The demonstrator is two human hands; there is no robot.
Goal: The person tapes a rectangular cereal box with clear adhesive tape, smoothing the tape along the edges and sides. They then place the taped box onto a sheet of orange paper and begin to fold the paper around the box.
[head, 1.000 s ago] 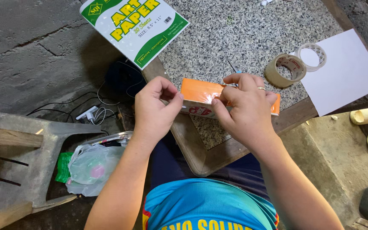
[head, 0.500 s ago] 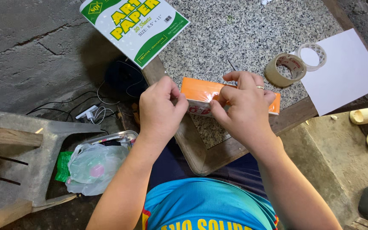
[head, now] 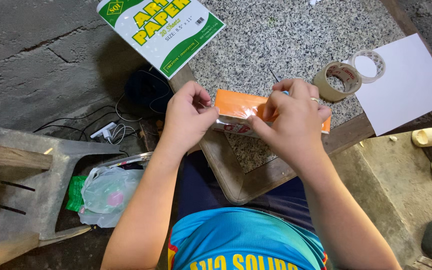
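Both hands have closed in: left hand (head: 188, 117) and right hand (head: 291, 122) pinch the orange paper-wrapped box (head: 236, 106) on the speckled stone desk (head: 276, 45), probably pressing tape.

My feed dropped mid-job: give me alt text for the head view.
Both hands, left hand and right hand, pinch an orange-covered box at the edge of a speckled stone table. A brown tape roll, white sheet and paper pack lie nearby.
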